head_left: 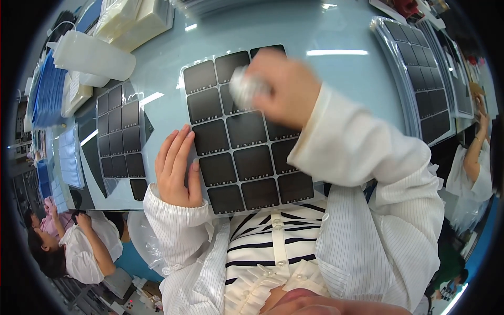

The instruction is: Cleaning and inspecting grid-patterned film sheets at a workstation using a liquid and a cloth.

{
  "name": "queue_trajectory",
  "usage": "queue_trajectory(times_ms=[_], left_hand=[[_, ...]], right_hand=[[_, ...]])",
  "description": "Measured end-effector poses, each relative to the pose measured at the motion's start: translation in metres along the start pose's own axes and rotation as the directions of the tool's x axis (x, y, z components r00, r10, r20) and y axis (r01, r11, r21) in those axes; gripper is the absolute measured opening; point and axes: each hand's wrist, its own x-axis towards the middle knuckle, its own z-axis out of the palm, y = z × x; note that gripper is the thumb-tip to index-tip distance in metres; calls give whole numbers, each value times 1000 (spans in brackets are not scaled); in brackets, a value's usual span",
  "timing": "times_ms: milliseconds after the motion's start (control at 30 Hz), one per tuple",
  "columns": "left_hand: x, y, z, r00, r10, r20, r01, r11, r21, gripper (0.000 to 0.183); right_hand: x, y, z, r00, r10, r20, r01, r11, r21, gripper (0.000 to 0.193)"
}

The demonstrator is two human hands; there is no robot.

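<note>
A clear sheet with rows of dark rounded-square panels (247,129) lies in front of me on the pale blue table. Flat along its left edge rests my left hand (176,165), fingers stretched out and the thumb touching the sheet. Over the sheet's upper part, my right hand (286,86) is smeared by motion and closed around a crumpled white wad (249,88). Whether the wad is cloth or paper I cannot make out. The hand and sleeve cover some of the panels on the right.
A similar panel sheet (119,126) lies to the left, near a white squeeze bottle (94,58) and a stack of blue sheets (48,97). More panel sheets are stacked in plastic (389,58) at the right. Co-workers (86,247) sit at both sides.
</note>
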Motion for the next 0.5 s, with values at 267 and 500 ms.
queue_trajectory(times_ms=[267, 500], left_hand=[[4, 0, -1, 1000, 8, -1, -8, 1000, -14, 44], [2, 4, 0, 1000, -6, -3, 6, 1000, -3, 44]], right_hand=[[-19, -45, -9, 942, 89, 323, -71, 995, -67, 27], [-10, 29, -33, 964, 194, -184, -230, 952, -200, 23]])
